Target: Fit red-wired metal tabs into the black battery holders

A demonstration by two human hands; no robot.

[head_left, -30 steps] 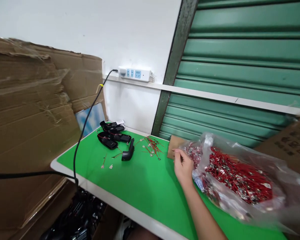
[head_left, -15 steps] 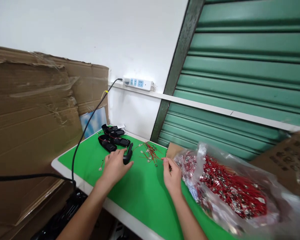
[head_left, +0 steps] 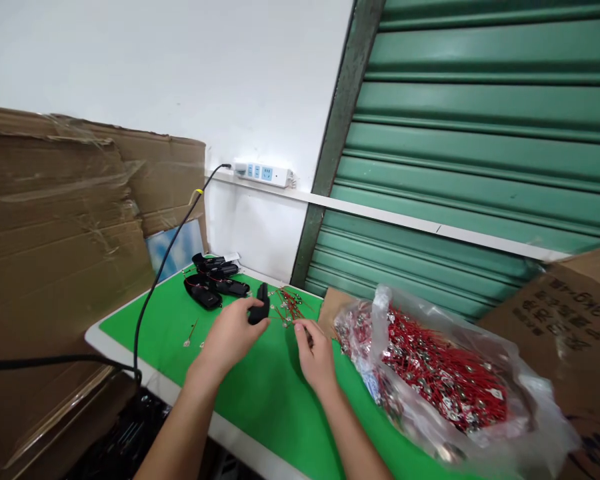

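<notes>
Fingers of the left hand [head_left: 230,337] are closed about the lower end of a black, bent plastic piece [head_left: 263,305] over the green-topped white-edged bench [head_left: 275,393]. Fingers of the right hand [head_left: 316,353] are bent, tips drawn close, just beside a loose pile of thin red wires with silvery ends [head_left: 290,308]; whether a wire is pinched cannot be told.

Risks, judged left to right. A slack black cable [head_left: 153,293], hung across the bench corner, could be snagged by a leftward sweep of the forearm. One loose wire with a flat metal tab [head_left: 191,336] could be brushed aside by the left wrist. Black oval plastic housings [head_left: 215,283] could be nudged, and their thin red leads strained. At the pile, several crossed wires could be dragged together if one were pulled. An open translucent plastic bag [head_left: 381,313], filled with red wires, could be caught by the right forearm and its contents spilled.

Poorly seen: dark objects under the bench edge; a small metal bit beside the left wrist, partly covered; the left palm, turned away; the gap between the right fingertips.
</notes>
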